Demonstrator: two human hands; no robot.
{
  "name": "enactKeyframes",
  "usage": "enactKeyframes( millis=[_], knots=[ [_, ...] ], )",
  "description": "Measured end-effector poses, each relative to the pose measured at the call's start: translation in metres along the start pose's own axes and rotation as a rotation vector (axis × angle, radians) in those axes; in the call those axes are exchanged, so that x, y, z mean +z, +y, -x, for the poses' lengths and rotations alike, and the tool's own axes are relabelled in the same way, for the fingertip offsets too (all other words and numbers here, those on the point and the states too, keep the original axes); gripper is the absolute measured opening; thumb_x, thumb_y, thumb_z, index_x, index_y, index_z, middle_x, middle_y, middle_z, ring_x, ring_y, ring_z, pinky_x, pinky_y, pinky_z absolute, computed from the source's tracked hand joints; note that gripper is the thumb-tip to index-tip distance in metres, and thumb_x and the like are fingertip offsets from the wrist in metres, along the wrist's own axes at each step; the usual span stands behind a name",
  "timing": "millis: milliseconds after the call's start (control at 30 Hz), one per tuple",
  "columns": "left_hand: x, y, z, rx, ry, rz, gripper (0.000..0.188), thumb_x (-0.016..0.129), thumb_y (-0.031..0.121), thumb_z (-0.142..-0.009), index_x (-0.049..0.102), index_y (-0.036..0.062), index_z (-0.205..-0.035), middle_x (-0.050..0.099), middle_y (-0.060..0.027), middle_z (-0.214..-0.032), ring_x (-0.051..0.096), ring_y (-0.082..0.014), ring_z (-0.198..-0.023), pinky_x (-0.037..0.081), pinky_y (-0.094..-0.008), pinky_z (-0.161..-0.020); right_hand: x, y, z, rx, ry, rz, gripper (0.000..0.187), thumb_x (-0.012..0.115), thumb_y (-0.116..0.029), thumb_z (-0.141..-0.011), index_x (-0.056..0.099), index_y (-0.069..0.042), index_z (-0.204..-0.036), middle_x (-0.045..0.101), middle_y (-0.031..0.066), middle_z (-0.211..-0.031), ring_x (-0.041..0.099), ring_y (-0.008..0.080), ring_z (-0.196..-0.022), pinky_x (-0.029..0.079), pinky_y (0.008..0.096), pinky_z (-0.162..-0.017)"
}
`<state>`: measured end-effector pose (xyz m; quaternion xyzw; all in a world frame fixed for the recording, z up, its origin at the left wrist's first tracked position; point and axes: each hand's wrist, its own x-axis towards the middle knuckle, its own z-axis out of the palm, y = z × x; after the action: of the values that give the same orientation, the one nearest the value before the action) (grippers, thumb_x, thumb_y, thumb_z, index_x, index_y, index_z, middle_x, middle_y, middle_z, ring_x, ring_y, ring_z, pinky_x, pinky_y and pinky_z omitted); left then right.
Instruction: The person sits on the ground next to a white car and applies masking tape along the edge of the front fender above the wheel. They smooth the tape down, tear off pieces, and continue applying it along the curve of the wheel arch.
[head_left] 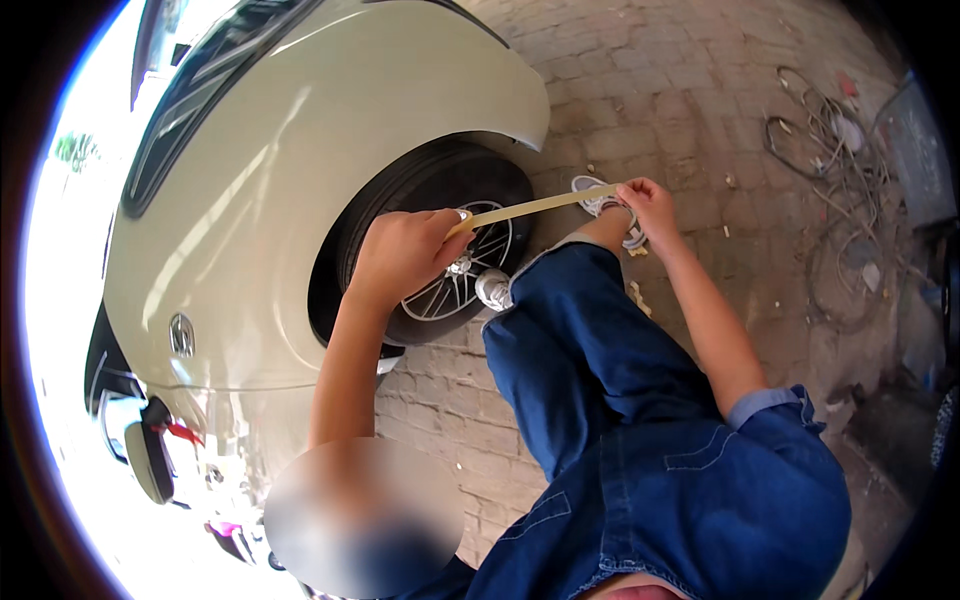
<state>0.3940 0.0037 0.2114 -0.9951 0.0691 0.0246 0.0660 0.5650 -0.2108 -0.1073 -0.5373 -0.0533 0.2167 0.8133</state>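
- I am holding a pale yellow strip [540,206] out in front of me, its length running nearly straight between my two hands.
- My left hand [408,252] is closing its fingers on one end, over the tyre [508,180] of the beige car [250,190]; I am not managing to see whether a roll is sitting inside that grip.
- My right hand [650,208] is pinching the other end between thumb and fingertips, above the brick paving [680,130] and near one grey-and-white shoe [636,236]. The hands are standing well apart, joined only by the strip.
- I am judging it very light, thin and limp, like paper tape: looking flat only because both ends are being held, and likely to be sagging, curling or twisting once one end is going loose.
- I am guessing one face is sticky, though the view is not showing it, so it could be clinging to my skin or folding onto itself.
- For a hold, I am favouring the extreme ends, pinching lightly by the edges and leaving the middle untouched; a hard sideways pull could be tearing it.
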Motion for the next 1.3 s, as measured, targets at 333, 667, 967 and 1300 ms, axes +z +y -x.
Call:
enactKeyframes(
  millis=[333, 667, 967, 1300],
  knots=[
    [0.042, -0.013, -0.029, -0.018, -0.206, 0.038, 0.016, 0.067, 0.026, -0.091, 0.070, 0.0106, -0.093, 0.067, -0.0078, -0.073, 0.065, -0.0290, -0.067, 0.051, -0.0404, -0.060, -0.019, 0.045, 0.009, 0.119, 0.008, 0.010, 0.017, 0.070, -0.019, -0.094, 0.065, -0.003, -0.093, 0.067, 0.0011, -0.084, 0.060, 0.0077, -0.078, 0.048, 0.0232, -0.075],
    [0.027, -0.030, -0.035, -0.560, -0.169, 0.764, 0.033, 0.072, 0.026, -0.093, 0.062, 0.0003, -0.075, 0.049, 0.0043, -0.057, 0.046, -0.0049, -0.051, 0.033, -0.0243, -0.047, -0.004, 0.050, 0.008, 0.172, -0.003, -0.059, 0.019, 0.070, -0.021, -0.095, 0.067, -0.003, -0.097, 0.067, 0.0013, -0.087, 0.059, 0.0075, -0.081, 0.047, 0.0231, -0.077],
    [0.015, -0.043, -0.043, -0.613, -0.101, 1.115, 0.030, 0.072, 0.027, -0.094, 0.069, 0.0018, -0.077, 0.044, 0.0073, -0.054, 0.035, -0.0012, -0.048, 0.023, -0.0214, -0.046, 0.013, 0.095, -0.025, 0.299, -0.097, -0.095, 0.022, 0.071, -0.024, -0.094, 0.069, -0.003, -0.095, 0.068, -0.0003, -0.085, 0.059, 0.0054, -0.074, 0.047, 0.0209, -0.069],
    [-0.010, -0.074, -0.081, -0.652, -0.147, 0.923, 0.032, 0.073, 0.030, -0.094, 0.067, 0.0015, -0.080, 0.038, 0.0087, -0.052, 0.030, -0.0011, -0.044, 0.023, -0.0215, -0.044, 0.029, 0.138, -0.117, 0.197, -0.142, -0.221, 0.026, 0.071, -0.023, -0.095, 0.068, 0.002, -0.099, 0.071, 0.0052, -0.088, 0.063, 0.0084, -0.076, 0.050, 0.0202, -0.068]
  ],
)
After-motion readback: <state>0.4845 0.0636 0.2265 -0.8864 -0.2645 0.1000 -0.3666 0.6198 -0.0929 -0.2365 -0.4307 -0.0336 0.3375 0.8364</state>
